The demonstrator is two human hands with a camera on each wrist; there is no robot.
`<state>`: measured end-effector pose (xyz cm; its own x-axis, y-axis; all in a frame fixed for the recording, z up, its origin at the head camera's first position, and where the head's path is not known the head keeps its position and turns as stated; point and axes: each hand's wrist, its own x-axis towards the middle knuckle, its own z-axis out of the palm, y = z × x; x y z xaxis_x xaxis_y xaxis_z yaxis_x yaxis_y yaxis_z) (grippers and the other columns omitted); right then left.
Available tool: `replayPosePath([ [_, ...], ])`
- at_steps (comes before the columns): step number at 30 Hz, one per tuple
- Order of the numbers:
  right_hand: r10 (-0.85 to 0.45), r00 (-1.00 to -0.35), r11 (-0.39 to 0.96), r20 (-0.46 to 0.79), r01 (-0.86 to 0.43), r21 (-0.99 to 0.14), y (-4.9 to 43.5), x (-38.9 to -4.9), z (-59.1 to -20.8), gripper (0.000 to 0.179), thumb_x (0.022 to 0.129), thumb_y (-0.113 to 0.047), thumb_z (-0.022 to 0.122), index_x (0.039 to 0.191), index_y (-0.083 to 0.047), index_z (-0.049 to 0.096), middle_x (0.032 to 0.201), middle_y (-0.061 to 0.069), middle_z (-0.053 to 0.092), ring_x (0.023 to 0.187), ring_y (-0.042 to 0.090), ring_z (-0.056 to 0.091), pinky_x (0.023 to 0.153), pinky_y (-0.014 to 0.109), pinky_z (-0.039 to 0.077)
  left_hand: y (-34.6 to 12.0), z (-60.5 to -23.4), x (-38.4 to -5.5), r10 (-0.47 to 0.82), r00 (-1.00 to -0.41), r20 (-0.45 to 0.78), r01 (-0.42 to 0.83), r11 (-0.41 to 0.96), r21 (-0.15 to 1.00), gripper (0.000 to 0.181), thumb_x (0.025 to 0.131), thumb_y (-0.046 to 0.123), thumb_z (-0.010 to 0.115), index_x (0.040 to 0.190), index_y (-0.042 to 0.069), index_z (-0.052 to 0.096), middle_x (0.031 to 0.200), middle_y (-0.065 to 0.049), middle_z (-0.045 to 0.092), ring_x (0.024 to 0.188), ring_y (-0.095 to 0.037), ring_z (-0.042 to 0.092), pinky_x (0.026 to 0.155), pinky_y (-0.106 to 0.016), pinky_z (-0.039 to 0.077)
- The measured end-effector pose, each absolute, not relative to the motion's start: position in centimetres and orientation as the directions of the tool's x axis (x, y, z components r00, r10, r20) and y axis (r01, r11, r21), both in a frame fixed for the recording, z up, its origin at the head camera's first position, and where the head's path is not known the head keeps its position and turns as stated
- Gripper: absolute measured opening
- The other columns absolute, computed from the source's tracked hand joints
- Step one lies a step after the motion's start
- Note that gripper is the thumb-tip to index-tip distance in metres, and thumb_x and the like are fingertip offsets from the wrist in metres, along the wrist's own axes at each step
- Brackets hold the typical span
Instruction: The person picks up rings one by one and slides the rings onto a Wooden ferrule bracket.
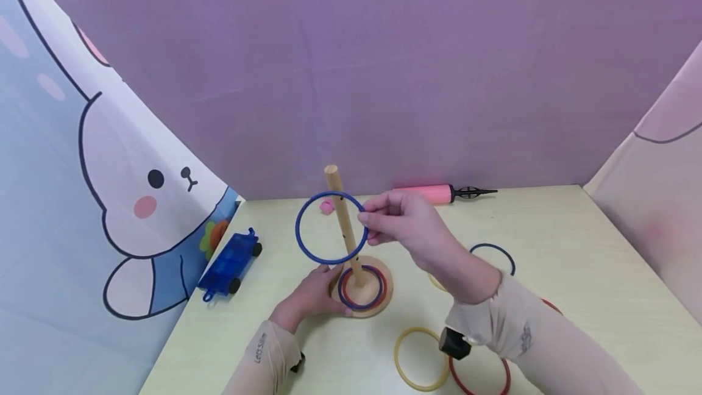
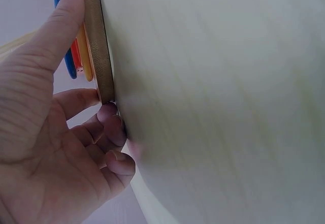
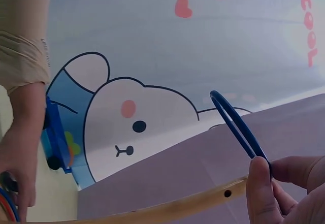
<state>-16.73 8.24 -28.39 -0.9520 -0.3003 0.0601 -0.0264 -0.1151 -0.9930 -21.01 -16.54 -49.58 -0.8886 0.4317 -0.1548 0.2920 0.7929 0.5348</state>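
A wooden ring-toss stand has a round base [image 1: 390, 285] and an upright post [image 1: 343, 219]. My left hand [image 1: 312, 295] grips the base's left edge, thumb on top and fingertips at its rim in the left wrist view. Around the foot of the post lie blue and red rings [image 1: 386, 288]; a yellow-orange ring [image 2: 86, 61] also shows in the left wrist view. My right hand [image 1: 408, 224] pinches a blue ring [image 1: 298, 230] between thumb and fingers. In the head view that ring overlaps the upper post; whether the post passes through it I cannot tell.
A blue toy cart [image 1: 230, 264] stands at the table's left edge. A pink hand pump [image 1: 430, 194] and a small pink object [image 1: 326, 206] lie at the back. Yellow [image 1: 397, 358], red [image 1: 507, 380] and dark blue [image 1: 493, 245] rings lie to the right, partly behind my right arm.
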Motion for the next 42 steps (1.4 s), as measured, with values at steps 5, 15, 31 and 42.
replayPosePath([
  [5,-0.270,-0.958,-0.165,0.096,-0.052,-0.985,8.1,-17.1,-27.0,0.020,0.089,0.002,0.067,0.106,0.012,0.063,0.085,0.010,0.067,0.064,0.017,0.066,0.068,0.035,0.057,-16.5,-49.4,-21.0,0.403,-0.892,-0.204,0.259,0.826,0.501,0.111,0.065,0.057,0.084,0.154,0.020,0.030,0.110,-0.004,0.048,0.098,-0.021,0.046,0.088,-0.043,0.043],
  [15,-0.167,-0.981,-0.276,0.100,-0.050,-0.960,7.2,-18.0,-26.4,0.020,0.088,0.001,0.069,0.105,0.011,0.062,0.082,0.009,0.067,0.064,0.016,0.066,0.070,0.034,0.056,-16.5,-49.6,-21.0,0.405,-0.891,-0.205,0.260,0.826,0.501,0.111,0.065,0.058,0.084,0.154,0.019,0.031,0.108,-0.002,0.047,0.096,-0.019,0.046,0.086,-0.041,0.043],
  [31,-0.172,-0.984,-0.187,-0.040,0.072,-0.980,7.4,-18.9,-32.0,0.022,0.090,0.001,0.066,0.109,0.013,0.061,0.080,0.009,0.067,0.063,0.015,0.066,0.066,0.030,0.056,-16.5,-49.8,-21.1,0.396,-0.895,-0.207,0.250,0.829,0.501,0.111,0.065,0.060,0.083,0.155,0.024,0.029,0.106,-0.001,0.047,0.095,-0.019,0.046,0.084,-0.040,0.044],
  [42,-0.175,-0.978,-0.155,-0.116,0.143,-0.977,7.7,-18.9,-37.0,0.016,0.090,0.004,0.065,0.102,0.013,0.060,0.075,0.009,0.066,0.061,0.015,0.065,0.063,0.029,0.056,-16.7,-50.2,-21.3,0.414,-0.895,-0.165,0.264,0.792,0.551,0.110,0.063,0.060,0.083,0.154,0.024,0.032,0.151,-0.014,0.036,0.136,-0.036,0.036,0.105,-0.055,0.032],
])
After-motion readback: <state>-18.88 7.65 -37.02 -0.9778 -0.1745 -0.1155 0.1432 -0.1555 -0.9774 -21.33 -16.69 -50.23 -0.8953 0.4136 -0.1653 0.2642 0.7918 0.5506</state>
